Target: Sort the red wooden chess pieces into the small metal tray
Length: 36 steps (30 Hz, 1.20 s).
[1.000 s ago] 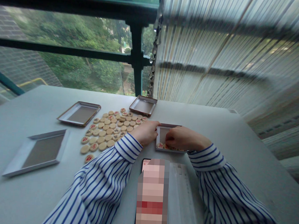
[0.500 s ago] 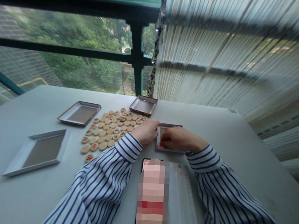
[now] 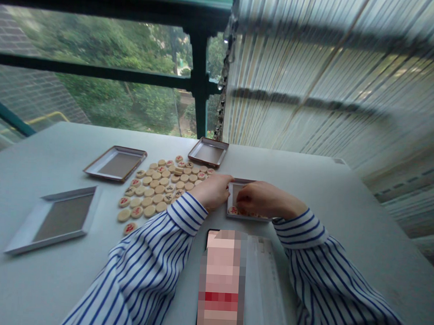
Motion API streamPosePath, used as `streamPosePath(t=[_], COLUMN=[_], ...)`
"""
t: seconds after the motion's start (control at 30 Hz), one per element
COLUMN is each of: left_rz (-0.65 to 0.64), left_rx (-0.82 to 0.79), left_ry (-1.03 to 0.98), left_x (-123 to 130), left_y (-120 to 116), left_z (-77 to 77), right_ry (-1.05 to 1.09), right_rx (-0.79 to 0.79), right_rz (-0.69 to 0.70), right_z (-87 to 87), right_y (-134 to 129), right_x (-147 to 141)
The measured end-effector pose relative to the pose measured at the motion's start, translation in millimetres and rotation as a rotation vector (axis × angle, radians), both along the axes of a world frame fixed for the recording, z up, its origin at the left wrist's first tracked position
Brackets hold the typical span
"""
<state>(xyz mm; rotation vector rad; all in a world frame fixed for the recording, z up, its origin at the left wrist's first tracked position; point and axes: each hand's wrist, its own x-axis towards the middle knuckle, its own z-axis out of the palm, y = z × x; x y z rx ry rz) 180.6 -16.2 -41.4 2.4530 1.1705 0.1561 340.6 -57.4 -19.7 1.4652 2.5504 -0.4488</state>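
Observation:
My left hand (image 3: 215, 189) is curled against the left rim of a small shallow box (image 3: 232, 195), gripping its edge. Inside that box is my right hand (image 3: 264, 199), its fingers bent and pressed together; whatever they hold is hidden beneath them. A row of round Chinese chess pieces, some with red characters, lies along the box's near wall, with one piece (image 3: 233, 210) plainest at the left end. Left of my left hand, many loose wooden Chinese chess pieces (image 3: 159, 189) are spread on the table, some face down, others showing red or black characters.
The white table (image 3: 331, 197) also carries a brown-rimmed tray (image 3: 86, 174) at left, another tray (image 3: 190, 156) at the back, and a pale open box part (image 3: 23, 245) at front left. A phone (image 3: 209, 236), mostly pixelated, and a clear plastic case (image 3: 269, 277) lie between my arms.
My right hand has shifted slightly right inside the box, baring more of the pieces along its near wall. My left hand stays at the box's rim.

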Motion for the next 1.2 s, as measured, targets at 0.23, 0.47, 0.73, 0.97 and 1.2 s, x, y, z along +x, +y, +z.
streamPosePath(t=[0.23,0.47,0.73,0.97,1.2], left_rz=[-0.007,-0.008,-0.003,-0.003,-0.003], left_rx=[-0.005,-0.011,-0.025,-0.036,-0.039], left_ry=[0.004,0.005,-0.003,-0.014,-0.017], left_x=[-0.9,-1.5,-1.6,-0.7,0.5], left_y=[-2.1,-1.8,-2.0,-2.4,-3.9], left_z=[3.2,3.1,4.2,5.0,5.8], right_ry=[-0.046,-0.169,-0.275,-0.233,-0.221], right_rx=[0.043,0.2,0.126,0.108,0.135], right_rz=[-0.111,-0.384,-0.437,-0.394,-0.376], right_z=[14.5,18.0,3.9,-1.3,-3.0], right_y=[-1.6,0.3,5.8,10.4,11.1], right_x=[19.7,41.0,47.3,50.8,52.4])
